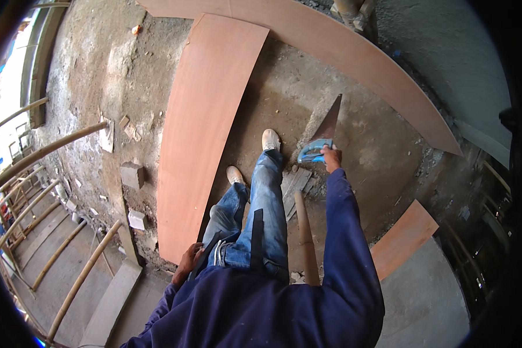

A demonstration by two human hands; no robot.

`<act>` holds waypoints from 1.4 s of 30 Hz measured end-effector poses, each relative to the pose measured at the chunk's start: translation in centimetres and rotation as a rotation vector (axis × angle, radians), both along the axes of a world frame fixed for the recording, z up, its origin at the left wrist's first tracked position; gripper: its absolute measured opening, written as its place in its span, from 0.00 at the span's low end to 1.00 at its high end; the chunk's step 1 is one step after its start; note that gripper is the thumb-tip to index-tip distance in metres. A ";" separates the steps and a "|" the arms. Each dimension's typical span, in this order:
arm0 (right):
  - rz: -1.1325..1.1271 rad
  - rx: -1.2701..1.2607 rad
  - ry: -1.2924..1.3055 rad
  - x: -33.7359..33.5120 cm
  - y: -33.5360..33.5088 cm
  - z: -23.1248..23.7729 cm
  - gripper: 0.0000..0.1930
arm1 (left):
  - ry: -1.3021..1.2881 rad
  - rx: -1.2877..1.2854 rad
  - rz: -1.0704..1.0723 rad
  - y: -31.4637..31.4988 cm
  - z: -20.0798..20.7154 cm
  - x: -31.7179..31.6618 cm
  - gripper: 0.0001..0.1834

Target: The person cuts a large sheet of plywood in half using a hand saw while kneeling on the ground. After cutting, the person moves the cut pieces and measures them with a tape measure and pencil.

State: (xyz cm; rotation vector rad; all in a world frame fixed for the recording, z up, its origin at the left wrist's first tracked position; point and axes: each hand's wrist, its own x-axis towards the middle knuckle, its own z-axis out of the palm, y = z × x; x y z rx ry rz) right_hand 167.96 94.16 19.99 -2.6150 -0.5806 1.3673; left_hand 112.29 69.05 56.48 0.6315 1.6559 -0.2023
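My right hand (332,159) is closed round the blue handle (313,152) of a handsaw, held out over the ground ahead and to the right. The saw's tapering blade (329,124) points up and away from me, touching no board. My left hand (189,258) hangs low beside my left thigh, near the close end of a long plywood panel (206,116). Its fingers are loosely bent, with nothing visible in them. The panel runs lengthwise along my left side, and its far end meets another plywood strip.
A long plywood strip (365,64) curves across the far right. A smaller plywood piece (405,239) lies at right. Beside my right leg is a round pole (305,238). Bamboo rails (46,152) and a concrete block (132,175) are at left. Rubble (432,165) litters the rough floor.
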 end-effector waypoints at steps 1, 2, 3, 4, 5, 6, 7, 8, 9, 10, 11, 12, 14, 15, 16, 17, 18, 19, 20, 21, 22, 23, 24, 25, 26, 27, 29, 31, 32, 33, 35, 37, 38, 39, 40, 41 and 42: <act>0.046 0.039 -0.006 1.6 -1.1 -1.0 0.27 | -0.008 0.002 0.007 0.5 0.2 0.2 0.23; 0.063 -0.030 -0.065 3.0 -2.3 -1.7 0.28 | -0.011 -0.006 0.005 0.9 0.3 0.5 0.22; 0.149 0.014 -0.096 4.4 -3.6 -2.0 0.28 | -0.011 -0.052 0.072 1.2 0.6 0.7 0.22; 0.186 -0.036 -0.143 5.3 -5.0 -2.2 0.29 | -0.004 -0.103 0.133 1.6 1.0 0.9 0.21; 0.278 -0.098 -0.189 6.3 -5.9 -2.3 0.28 | 0.019 -0.157 0.199 2.0 1.2 1.3 0.21; 0.333 -0.209 -0.269 7.3 -6.8 -1.8 0.27 | 0.024 -0.141 0.172 2.4 1.4 1.7 0.22; 0.332 -0.154 -0.322 7.5 -7.6 -1.5 0.26 | 0.042 -0.130 0.143 2.8 1.6 2.0 0.22; 0.293 -0.164 -0.383 7.8 -8.1 -0.9 0.25 | 0.071 -0.136 0.118 3.3 1.8 2.2 0.23; 0.227 -0.126 -0.434 7.8 -8.5 -0.1 0.24 | 0.040 -0.088 0.120 3.7 1.9 2.6 0.22; 0.109 -0.199 -0.465 7.6 -8.7 0.9 0.24 | 0.021 -0.058 0.127 4.1 1.9 3.0 0.22; 0.203 -0.196 -0.457 7.2 -8.8 2.0 0.25 | 0.014 -0.040 0.130 4.5 1.8 3.2 0.21; 0.266 -0.266 -0.455 6.7 -8.7 3.1 0.26 | 0.027 0.004 0.057 4.8 1.6 3.5 0.21; 0.312 -0.203 -0.306 5.3 -8.0 5.5 0.26 | 0.103 0.080 -0.089 5.4 0.9 4.0 0.20; 0.399 -0.130 -0.271 4.3 -7.7 6.6 0.26 | 0.103 0.168 -0.118 5.5 0.6 4.2 0.22; 0.443 -0.110 -0.190 3.7 -6.9 7.7 0.28 | 0.110 0.221 -0.129 5.7 0.0 4.5 0.22; 0.467 -0.065 -0.130 2.8 -6.1 8.6 0.30 | 0.135 0.276 -0.141 5.9 -0.4 4.7 0.23; 0.458 0.014 -0.086 1.5 -5.3 9.4 0.32 | 0.173 0.331 -0.144 5.8 -0.8 4.9 0.23; 0.608 0.003 -0.115 0.7 -4.1 10.0 0.33 | 0.162 0.373 -0.096 6.0 -1.5 5.2 0.25; 0.633 0.000 -0.032 -0.4 -2.5 10.4 0.34 | 0.133 0.394 -0.044 6.3 -2.2 5.4 0.26; 0.657 0.037 0.061 -0.9 -0.8 10.8 0.31 | 0.144 0.438 -0.007 6.4 -2.7 5.9 0.27; 0.328 0.082 0.157 -3.1 0.6 10.8 0.27 | 0.140 0.422 -0.009 6.9 -3.7 6.2 0.28; 0.270 0.090 0.277 -3.2 2.3 11.5 0.25 | 0.119 0.391 0.039 7.3 -4.4 6.3 0.32; 0.251 0.152 0.317 -4.4 4.1 11.8 0.25 | 0.084 0.374 0.148 7.6 -4.9 6.5 0.35; 0.291 0.150 0.315 -5.1 5.7 12.6 0.22 | 0.088 0.397 0.198 8.1 -5.5 6.5 0.36; 0.355 0.176 0.318 -6.0 7.4 13.3 0.20 | 0.074 0.378 0.240 8.5 -5.9 6.6 0.37; 0.416 0.189 0.319 -6.9 8.8 14.3 0.19 | 0.090 0.424 0.287 8.8 -6.2 6.4 0.37; 0.473 0.187 0.290 -8.3 11.0 16.6 0.19 | 0.090 0.450 0.378 8.9 -6.5 6.2 0.37; 0.740 0.255 0.294 -9.4 12.3 19.2 0.21 | 0.119 0.498 0.509 8.3 -6.5 6.0 0.35; 0.838 0.227 0.250 -10.0 12.7 20.4 0.22 | 0.129 0.521 0.581 7.7 -6.6 6.0 0.33; 0.958 0.233 0.244 -10.1 12.9 21.6 0.22 | 0.154 0.536 0.672 7.1 -6.8 6.1 0.30; 1.147 0.282 0.187 -10.4 13.0 23.5 0.21 | 0.233 0.539 0.723 5.5 -7.3 6.3 0.28; 1.229 0.189 0.132 -10.4 12.7 24.7 0.20 | 0.250 0.567 0.739 3.6 -8.1 6.8 0.28; 1.293 0.244 0.100 -10.3 12.5 25.0 0.19 | 0.271 0.569 0.767 3.0 -8.6 7.2 0.23; 1.320 0.257 0.094 -10.0 12.4 25.2 0.19 | 0.259 0.562 0.789 2.5 -9.0 7.6 0.23; 1.305 0.252 0.108 -9.6 12.2 25.3 0.20 | 0.260 0.585 0.764 2.2 -9.4 7.9 0.23; 1.263 0.218 0.105 -9.2 12.1 25.3 0.19 | 0.259 0.600 0.776 2.2 -9.7 8.3 0.24; 1.263 0.220 0.120 -8.5 11.9 25.3 0.20 | 0.244 0.561 0.794 2.3 -9.8 8.7 0.25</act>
